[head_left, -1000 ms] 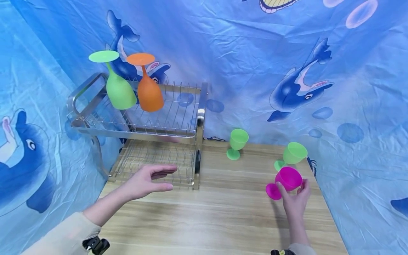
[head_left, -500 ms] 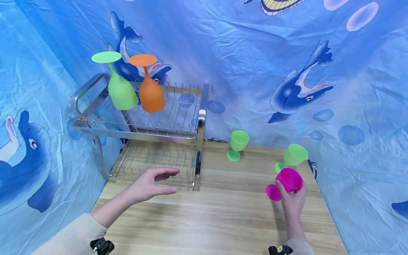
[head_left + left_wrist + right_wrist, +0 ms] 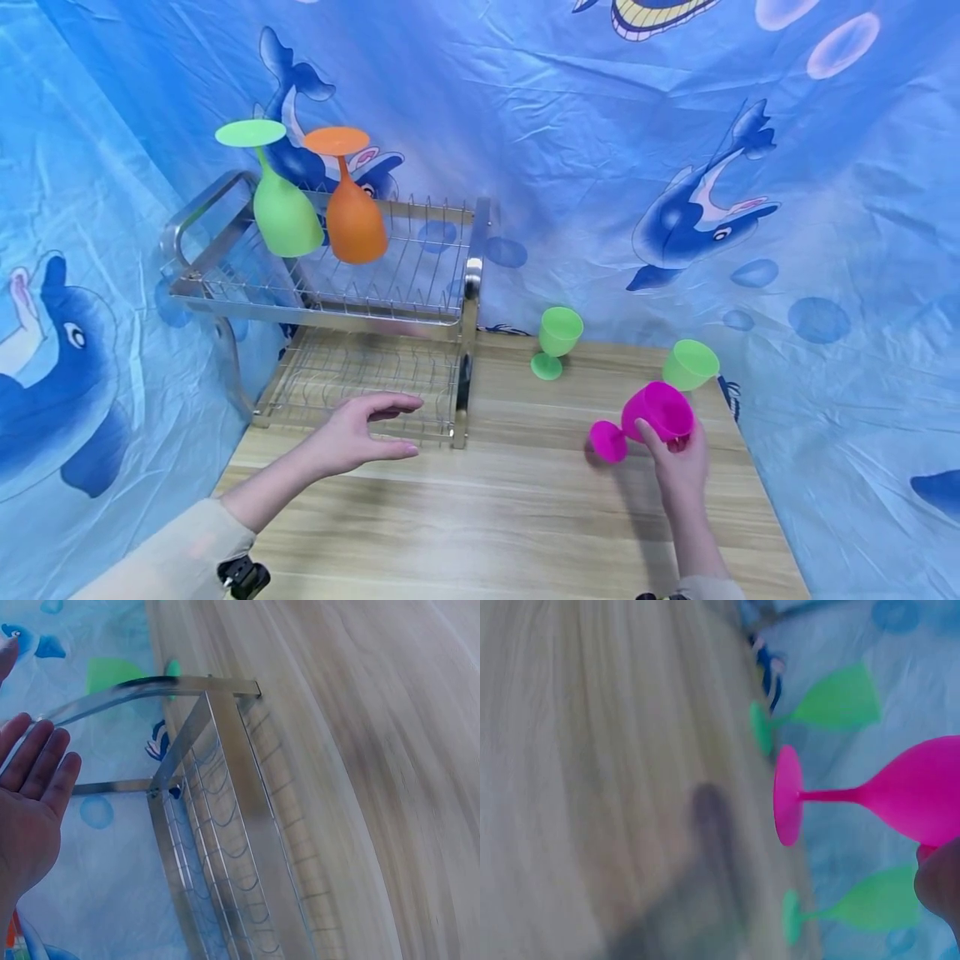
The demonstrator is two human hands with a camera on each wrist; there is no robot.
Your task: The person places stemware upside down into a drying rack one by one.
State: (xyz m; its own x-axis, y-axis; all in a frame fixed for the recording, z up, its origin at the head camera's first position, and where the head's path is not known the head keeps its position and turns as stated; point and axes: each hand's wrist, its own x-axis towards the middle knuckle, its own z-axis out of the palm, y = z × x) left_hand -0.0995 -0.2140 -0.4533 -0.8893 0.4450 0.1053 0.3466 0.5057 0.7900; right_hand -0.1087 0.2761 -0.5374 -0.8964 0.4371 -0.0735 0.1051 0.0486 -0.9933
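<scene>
A magenta wine goblet (image 3: pixel 657 412) is gripped round its bowl by my right hand (image 3: pixel 681 467). In the right wrist view the goblet (image 3: pixel 915 793) hangs above the table, its foot off the wood and its shadow below. Just behind it stands a green goblet (image 3: pixel 691 365), its lower part hidden in the head view. Another green goblet (image 3: pixel 562 332) stands upright near the table's back edge. My left hand (image 3: pixel 356 432) holds nothing, fingers extended and thumb apart, in front of the rack's lower tier. The left wrist view shows this hand's palm (image 3: pixel 30 832) beside the rack.
A two-tier metal dish rack (image 3: pixel 330 319) stands on the left of the wooden table (image 3: pixel 517 517). On its top tier a green goblet (image 3: pixel 287 218) and an orange goblet (image 3: pixel 356 221) sit upside down. A blue dolphin-print curtain (image 3: pixel 555 133) surrounds the table.
My right hand has lifted the magenta goblet off the table and moved it slightly left. My left hand has barely moved. The goblets on the rack have stayed in place.
</scene>
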